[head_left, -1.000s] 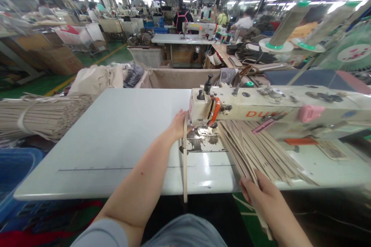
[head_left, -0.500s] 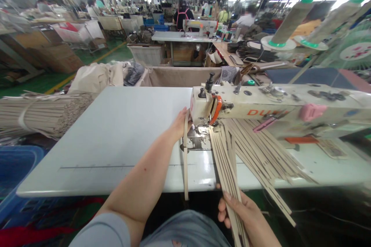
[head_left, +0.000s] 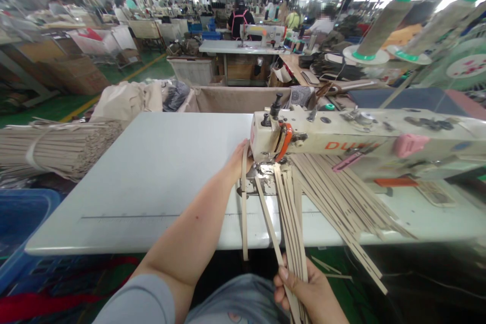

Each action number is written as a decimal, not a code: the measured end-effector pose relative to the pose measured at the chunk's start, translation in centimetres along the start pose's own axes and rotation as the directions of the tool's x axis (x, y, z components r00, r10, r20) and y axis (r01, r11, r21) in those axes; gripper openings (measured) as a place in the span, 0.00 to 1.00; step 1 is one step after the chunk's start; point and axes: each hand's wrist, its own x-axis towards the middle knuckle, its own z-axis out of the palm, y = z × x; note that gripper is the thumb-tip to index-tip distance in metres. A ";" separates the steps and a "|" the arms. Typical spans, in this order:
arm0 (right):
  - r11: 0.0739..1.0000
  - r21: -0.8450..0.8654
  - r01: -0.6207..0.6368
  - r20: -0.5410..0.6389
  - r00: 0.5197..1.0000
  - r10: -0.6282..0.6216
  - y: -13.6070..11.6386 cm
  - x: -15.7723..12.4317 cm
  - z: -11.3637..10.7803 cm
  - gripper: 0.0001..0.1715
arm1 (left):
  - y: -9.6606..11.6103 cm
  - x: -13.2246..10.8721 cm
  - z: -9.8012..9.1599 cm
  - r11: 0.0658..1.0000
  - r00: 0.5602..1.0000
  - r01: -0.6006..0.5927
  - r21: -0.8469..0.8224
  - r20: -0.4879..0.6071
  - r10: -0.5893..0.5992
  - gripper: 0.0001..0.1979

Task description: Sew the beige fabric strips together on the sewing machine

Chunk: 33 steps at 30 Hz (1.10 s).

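My right hand (head_left: 309,288) is closed round a bunch of long, narrow beige strips (head_left: 290,212) below the table's front edge. One strip (head_left: 269,212) is fanned out to the left of that bunch, its far end over the metal plate by the needle area. My left hand (head_left: 241,159) reaches to the left side of the sewing machine's head (head_left: 261,134); its fingers are mostly hidden there. Another beige strip (head_left: 244,217) runs down past this hand and hangs over the table edge. Whether the left fingers grip it I cannot tell.
More loose strips (head_left: 341,197) lie fanned under the machine arm, some overhanging the edge. A tied strip bundle (head_left: 76,149) and a blue crate (head_left: 28,212) stand left of the white table (head_left: 152,172). Thread cones (head_left: 385,28) rise at the right. People work farther back.
My right hand has moved slightly left with the bunch, and one strip has separated from it toward the left. My left hand has hardly moved.
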 end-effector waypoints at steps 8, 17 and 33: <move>0.998 0.019 0.062 -0.027 0.998 -0.062 -0.6 0.7 1.5 0.39 | -0.4 0.2 0.1 0.999 1.000 0.010 0.036 0.019 -0.011 0.19; 0.997 -0.023 0.070 -0.030 0.997 -0.071 -0.2 1.5 1.5 0.39 | 0.6 -0.5 0.3 0.999 0.997 0.047 -0.006 -0.063 -0.048 0.12; 0.993 -0.035 0.109 -0.072 0.991 -0.111 -0.3 1.8 2.2 0.40 | 0.6 -0.5 0.9 0.999 0.985 0.046 0.028 -0.170 -0.041 0.16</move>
